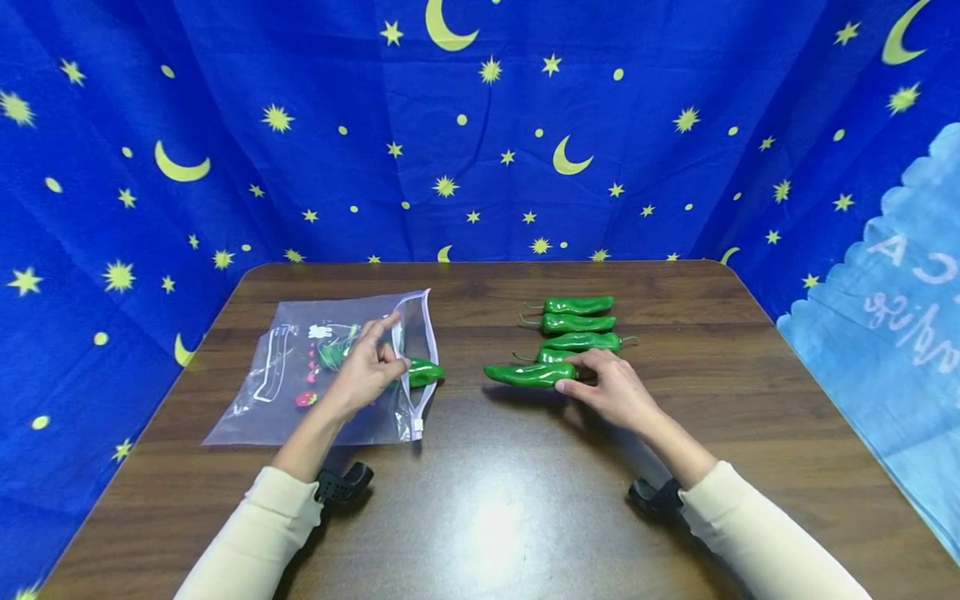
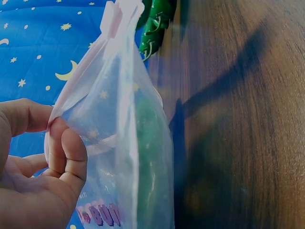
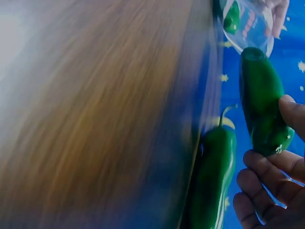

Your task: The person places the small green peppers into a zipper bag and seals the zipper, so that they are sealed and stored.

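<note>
My left hand (image 1: 363,371) pinches the upper side of the open mouth of a clear zip bag (image 1: 258,417), its thumb and fingers folded on the pink-edged film in the left wrist view. A green pepper (image 1: 426,373) lies in the bag, one end poking out at the mouth; more green shows through the film. Between the thumb and fingertips of my right hand (image 1: 618,396) is another green pepper (image 1: 525,375), its free end towards the bag. Close behind this hand, several green peppers (image 1: 577,324) lie in a row on the table.
The brown wooden table (image 1: 495,467) has a blue curtain (image 1: 480,167) with stars and moons along its back and sides. At the right hangs a light blue cloth (image 1: 892,333) with lettering. The bag's slider (image 1: 417,427) sits at the near corner of its mouth.
</note>
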Demonstrator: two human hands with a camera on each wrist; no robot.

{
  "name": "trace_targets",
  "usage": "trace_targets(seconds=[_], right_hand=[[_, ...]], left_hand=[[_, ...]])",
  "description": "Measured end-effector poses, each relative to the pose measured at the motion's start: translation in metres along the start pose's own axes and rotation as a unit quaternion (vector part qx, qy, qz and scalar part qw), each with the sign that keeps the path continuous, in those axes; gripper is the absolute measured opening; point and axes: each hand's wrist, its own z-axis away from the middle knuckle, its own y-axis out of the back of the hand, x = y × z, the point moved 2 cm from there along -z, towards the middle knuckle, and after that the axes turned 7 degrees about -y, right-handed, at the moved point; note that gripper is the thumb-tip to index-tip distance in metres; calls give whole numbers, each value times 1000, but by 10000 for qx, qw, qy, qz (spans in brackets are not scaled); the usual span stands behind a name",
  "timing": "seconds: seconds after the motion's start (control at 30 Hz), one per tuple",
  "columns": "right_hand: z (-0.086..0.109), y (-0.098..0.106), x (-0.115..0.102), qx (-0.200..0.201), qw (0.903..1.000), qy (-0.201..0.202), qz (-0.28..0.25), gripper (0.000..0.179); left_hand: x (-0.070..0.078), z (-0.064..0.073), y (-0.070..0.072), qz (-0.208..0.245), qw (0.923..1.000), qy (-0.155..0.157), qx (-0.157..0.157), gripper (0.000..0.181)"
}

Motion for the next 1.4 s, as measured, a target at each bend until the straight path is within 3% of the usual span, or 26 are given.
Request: trace_targets(seconds=[0.33, 1.07, 1.4], right_hand=[[-12, -21, -21, 7, 9985, 215, 508, 43], [-27, -44, -45, -228, 9990, 125, 366, 45], [-34, -57, -60, -228, 9984, 262, 441, 48]], left_hand=[[0, -1, -1, -11, 10000, -21, -28, 76], [5, -1, -1, 18, 10000, -34, -63, 76], [5, 0, -2, 57, 9999, -135, -38, 75]])
